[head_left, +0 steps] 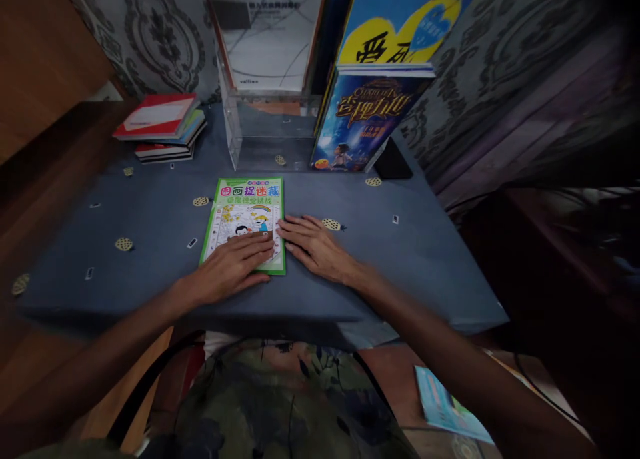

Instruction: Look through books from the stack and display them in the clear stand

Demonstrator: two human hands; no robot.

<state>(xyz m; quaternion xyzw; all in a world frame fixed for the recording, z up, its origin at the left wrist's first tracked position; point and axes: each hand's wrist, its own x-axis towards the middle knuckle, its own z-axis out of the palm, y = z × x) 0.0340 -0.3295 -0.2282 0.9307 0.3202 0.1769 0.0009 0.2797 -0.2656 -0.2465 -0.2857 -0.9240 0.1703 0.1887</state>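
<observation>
Worktop (160,212): book stack (157,120) at left, lower covers mostly hidden. Left hand (233,267) flat on green-bordered book (247,212), fingers extended, nearly together, masking the lower part of its cover picture. Book lies face up in front of clear stand (234,139), whose white book (273,52) is cut off at top. Right hand (317,245) palm down at the green-bordered book's right edge, fingers slightly apart. Black flat object (395,162) at right: partly hidden, identity unclear

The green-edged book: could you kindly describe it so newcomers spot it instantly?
On the tablecloth, in front of the clear stand, the green-edged book lies flat, the left hand on it. Unlike the stacked books and standing books, it lies alone.
</observation>
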